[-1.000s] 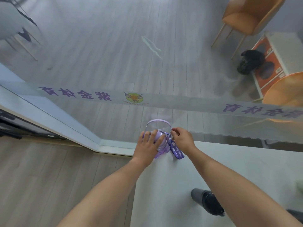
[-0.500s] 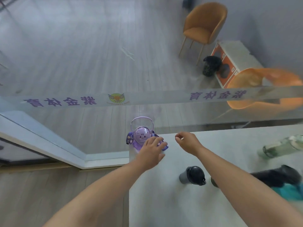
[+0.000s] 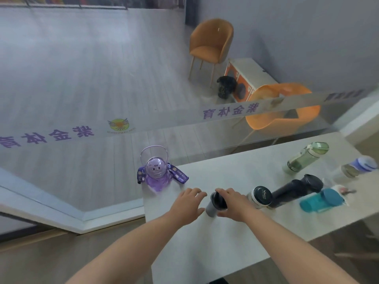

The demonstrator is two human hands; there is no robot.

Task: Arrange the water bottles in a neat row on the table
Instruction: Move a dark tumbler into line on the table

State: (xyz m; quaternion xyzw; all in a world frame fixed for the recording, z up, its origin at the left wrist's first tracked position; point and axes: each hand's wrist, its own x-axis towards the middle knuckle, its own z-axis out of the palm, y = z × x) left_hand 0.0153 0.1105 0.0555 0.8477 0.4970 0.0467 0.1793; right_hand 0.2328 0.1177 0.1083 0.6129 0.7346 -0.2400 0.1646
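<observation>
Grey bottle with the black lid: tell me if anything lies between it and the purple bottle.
No bottle does. Only the left hand is over that stretch of table, just left of the grey bottle, which the right hand holds. The purple bottle stands at the far left corner.

Both hands are leaving the purple bottle (image 3: 156,173) and working at the grey bottle (image 3: 212,209) instead.
The right hand (image 3: 233,203), which was pinching the purple strap, is now curling over the grey bottle's black lid. The left hand (image 3: 189,203), off the purple cap, is hovering with spread fingers just beside the grey bottle. The view is swinging right, bringing in a green bottle (image 3: 305,156), a black bottle (image 3: 295,190) and a teal bottle (image 3: 320,200).
</observation>
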